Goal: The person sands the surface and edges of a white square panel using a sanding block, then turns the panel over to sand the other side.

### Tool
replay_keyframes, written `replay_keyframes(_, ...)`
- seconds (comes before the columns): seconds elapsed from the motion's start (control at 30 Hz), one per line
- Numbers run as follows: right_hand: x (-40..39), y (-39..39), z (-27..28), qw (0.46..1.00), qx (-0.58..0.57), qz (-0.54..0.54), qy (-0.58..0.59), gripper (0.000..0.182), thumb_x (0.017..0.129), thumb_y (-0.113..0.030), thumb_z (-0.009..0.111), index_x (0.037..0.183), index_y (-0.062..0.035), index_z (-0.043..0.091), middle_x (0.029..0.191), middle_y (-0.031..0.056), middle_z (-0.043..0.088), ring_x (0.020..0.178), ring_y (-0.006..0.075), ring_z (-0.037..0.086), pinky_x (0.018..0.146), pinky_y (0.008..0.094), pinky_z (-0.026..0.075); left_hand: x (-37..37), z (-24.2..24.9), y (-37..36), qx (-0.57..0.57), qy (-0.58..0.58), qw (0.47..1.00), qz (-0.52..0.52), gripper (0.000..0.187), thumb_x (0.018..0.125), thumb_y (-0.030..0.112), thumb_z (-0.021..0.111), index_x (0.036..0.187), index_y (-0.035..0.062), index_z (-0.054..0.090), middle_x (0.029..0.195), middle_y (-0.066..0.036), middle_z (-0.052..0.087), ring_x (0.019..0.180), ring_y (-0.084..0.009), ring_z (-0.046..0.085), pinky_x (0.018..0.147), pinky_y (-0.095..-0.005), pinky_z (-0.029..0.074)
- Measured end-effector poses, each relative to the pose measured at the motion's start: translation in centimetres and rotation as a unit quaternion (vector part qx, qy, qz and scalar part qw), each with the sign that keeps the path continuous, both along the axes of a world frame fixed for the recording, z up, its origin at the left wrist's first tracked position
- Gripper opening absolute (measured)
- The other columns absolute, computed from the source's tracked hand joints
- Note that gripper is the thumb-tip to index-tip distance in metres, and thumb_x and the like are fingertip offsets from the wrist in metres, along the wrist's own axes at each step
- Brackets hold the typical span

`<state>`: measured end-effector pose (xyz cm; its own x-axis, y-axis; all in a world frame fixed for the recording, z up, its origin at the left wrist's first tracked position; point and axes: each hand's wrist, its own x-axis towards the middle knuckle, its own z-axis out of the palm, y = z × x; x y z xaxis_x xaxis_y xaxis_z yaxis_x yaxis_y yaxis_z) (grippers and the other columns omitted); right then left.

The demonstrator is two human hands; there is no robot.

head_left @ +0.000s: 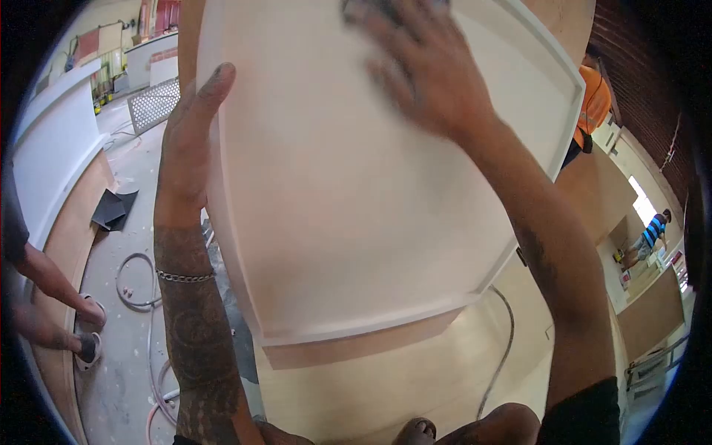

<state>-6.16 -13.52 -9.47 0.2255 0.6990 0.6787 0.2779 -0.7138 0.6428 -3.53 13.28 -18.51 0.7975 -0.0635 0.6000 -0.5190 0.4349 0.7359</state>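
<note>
A large pale panel (334, 208) with a raised rim fills the middle of the view. My left hand (196, 126) grips its left edge, thumb on the rim and fingers hidden behind it. At the top, my right hand (419, 67) lies over the panel's face, blurred by motion. Something dark (371, 9) shows under its fingertips, cut off by the frame's top edge and too smeared to make out. Below the panel is a light wooden surface (356, 400), with my knee and toes near it.
A person's bare legs (55, 285) stand at the left beside a curved white-topped piece (63, 141). Hoses (156, 356) and black sheets (113, 211) lie on the floor. Behind the panel at right is a person in orange (593, 100); farther off, another in blue stripes (653, 230).
</note>
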Motion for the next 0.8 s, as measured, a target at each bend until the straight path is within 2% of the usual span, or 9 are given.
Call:
replay_keyframes(0.13,-0.6,3.2,-8.5,0.993,0.120,-0.001,0.001,0.060,0.090,-0.030,0.065,0.145,-0.0162,0.048,0.151,0.0226,0.040,0.138,0.0509,0.036,0.113,0.0669,0.029,-1.4,0.3,0.0,0.010,0.000,1.000,0.011,0.056,0.097,0.044,0.066,0.131,-0.0006,0.059,0.120,-0.009,0.064,0.110,-0.0159,0.060,0.094,-0.0306,0.048)
replay_keyframes(0.23,-7.4,6.1,-20.3,0.915,-0.167,-0.224,0.291,0.065,0.093,-0.038,0.057,0.151,-0.0145,0.040,0.150,0.0216,0.041,0.139,0.0467,0.037,0.110,0.0716,0.031,-1.1,0.0,0.1,0.016,-0.018,1.000,0.018,0.056,0.097,0.046,0.065,0.128,0.0000,0.061,0.118,-0.009,0.065,0.108,-0.0151,0.060,0.094,-0.0304,0.048)
replay_keyframes(0.3,-8.5,-1.3,-30.3,0.874,-0.143,0.122,0.448,0.069,0.095,-0.040,0.052,0.157,-0.0164,0.032,0.131,0.0123,0.051,0.120,0.0367,0.051,0.109,0.0572,0.040,-0.8,-0.1,0.5,0.039,-0.038,0.998,0.028,0.061,0.098,0.050,0.062,0.131,-0.0010,0.059,0.119,-0.010,0.064,0.110,-0.0163,0.059,0.096,-0.0319,0.046)
replay_keyframes(0.4,-5.7,3.1,-15.6,0.892,-0.310,-0.100,0.315,0.069,0.097,-0.043,0.050,0.158,-0.0167,0.030,0.132,0.0145,0.052,0.127,0.0332,0.050,0.121,0.0516,0.028,-0.3,-0.4,0.5,0.060,-0.042,0.995,0.067,0.065,0.099,0.052,0.058,0.135,-0.0025,0.056,0.123,-0.012,0.062,0.116,-0.0184,0.056,0.100,-0.0340,0.044)
replay_keyframes(0.43,-4.5,3.1,-11.5,0.953,-0.257,-0.106,0.122,0.071,0.094,-0.043,0.057,0.157,-0.0194,0.032,0.136,0.0172,0.051,0.130,0.0358,0.048,0.119,0.0532,0.029,0.0,-0.5,0.6,0.069,-0.047,0.993,0.086,0.066,0.100,0.053,0.056,0.136,-0.0026,0.055,0.125,-0.013,0.061,0.117,-0.0192,0.055,0.101,-0.0346,0.043)
replay_keyframes(0.47,-1.4,0.7,-9.2,0.970,0.020,-0.026,0.241,0.069,0.091,-0.042,0.062,0.154,-0.0250,0.039,0.145,0.0173,0.047,0.134,0.0401,0.044,0.115,0.0565,0.031,0.1,-0.5,0.5,0.079,-0.052,0.990,0.104,0.068,0.101,0.054,0.055,0.138,-0.0027,0.054,0.127,-0.013,0.060,0.119,-0.0199,0.054,0.103,-0.0351,0.042)
replay_keyframes(0.57,1.0,4.0,1.1,0.996,0.018,-0.049,-0.071,0.060,0.090,-0.041,0.065,0.146,-0.0260,0.049,0.152,0.0176,0.042,0.138,0.0416,0.039,0.110,0.0552,0.035,-0.7,-0.1,0.7,0.099,-0.054,0.988,0.105,0.067,0.101,0.053,0.054,0.138,-0.0023,0.054,0.129,-0.014,0.060,0.119,-0.0209,0.054,0.103,-0.0358,0.042)
replay_keyframes(0.7,-0.6,6.9,-7.2,0.993,0.092,-0.061,0.029,0.065,0.090,-0.043,0.065,0.147,-0.0178,0.048,0.156,0.0215,0.034,0.143,0.0484,0.030,0.115,0.0648,0.025,-0.1,-0.4,0.8,0.067,-0.067,0.993,0.066,0.067,0.101,0.053,0.054,0.139,-0.0022,0.053,0.129,-0.015,0.060,0.118,-0.0213,0.055,0.103,-0.0351,0.043)
replay_keyframes(0.8,-6.0,6.0,-19.3,0.940,-0.136,-0.132,0.282,0.074,0.092,-0.046,0.060,0.156,-0.0181,0.035,0.155,0.0191,0.033,0.147,0.0453,0.024,0.117,0.0693,0.021,0.3,-0.8,0.9,0.099,-0.099,0.987,0.074,0.067,0.102,0.052,0.053,0.140,-0.0028,0.051,0.129,-0.015,0.060,0.117,-0.0208,0.055,0.102,-0.0342,0.043)
